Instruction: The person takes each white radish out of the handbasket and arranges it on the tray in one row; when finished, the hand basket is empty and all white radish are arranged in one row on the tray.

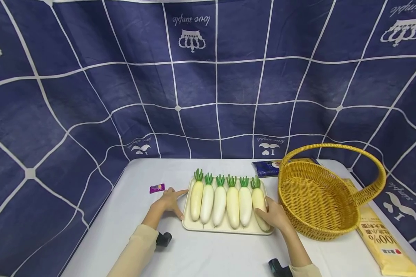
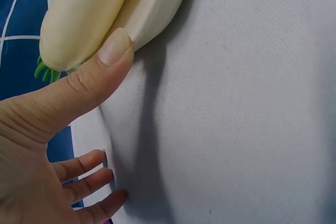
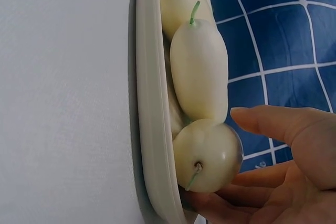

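Observation:
Several white radishes with green tops lie side by side on a cream tray (image 1: 225, 231) in the head view. At the tray's left side my left hand (image 1: 168, 200) has its fingers spread, the thumb at the rim. In the left wrist view that thumb (image 2: 113, 51) touches the tray edge, close to a pale radish (image 2: 86, 22). My right hand (image 1: 276, 215) holds the rightmost radish (image 1: 259, 198): the thumb lies over it and the fingers are on its outer side. The right wrist view shows this radish (image 3: 210, 153) end-on, fingers partly hidden behind it.
Right of the tray stands a yellow wicker basket (image 1: 319, 200) with a tall handle. A blue packet (image 1: 267, 168) lies behind it, a long yellow packet (image 1: 384, 242) to its right. A small purple packet (image 1: 157, 188) is near my left hand. A blue checked curtain (image 1: 235, 84) backs the table.

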Available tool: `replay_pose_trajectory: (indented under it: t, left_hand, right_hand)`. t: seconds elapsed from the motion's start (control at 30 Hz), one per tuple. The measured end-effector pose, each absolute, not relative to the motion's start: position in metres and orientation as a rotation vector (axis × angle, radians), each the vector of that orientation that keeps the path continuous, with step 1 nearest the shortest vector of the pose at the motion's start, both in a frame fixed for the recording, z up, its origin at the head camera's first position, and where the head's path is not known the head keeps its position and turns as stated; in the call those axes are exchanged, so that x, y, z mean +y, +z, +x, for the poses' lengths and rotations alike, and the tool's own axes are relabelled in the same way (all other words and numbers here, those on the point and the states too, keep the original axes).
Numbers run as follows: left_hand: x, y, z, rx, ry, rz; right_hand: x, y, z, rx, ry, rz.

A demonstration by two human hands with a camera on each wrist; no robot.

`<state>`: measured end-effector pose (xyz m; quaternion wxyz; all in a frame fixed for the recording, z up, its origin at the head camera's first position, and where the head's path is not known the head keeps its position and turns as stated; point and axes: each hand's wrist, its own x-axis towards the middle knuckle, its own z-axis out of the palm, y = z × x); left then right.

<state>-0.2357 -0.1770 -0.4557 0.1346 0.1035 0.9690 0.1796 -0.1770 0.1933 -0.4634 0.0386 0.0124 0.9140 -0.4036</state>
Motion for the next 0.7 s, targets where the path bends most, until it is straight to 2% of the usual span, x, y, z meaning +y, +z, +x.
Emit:
replay_pose_trajectory:
  t: [0.7]
  left_hand:
    - [-0.179, -0.453, -0.237, 2.796, 0.507, 0.300]
  right_hand:
    - [0.188, -0.451, -0.175, 2.964, -0.953, -0.058]
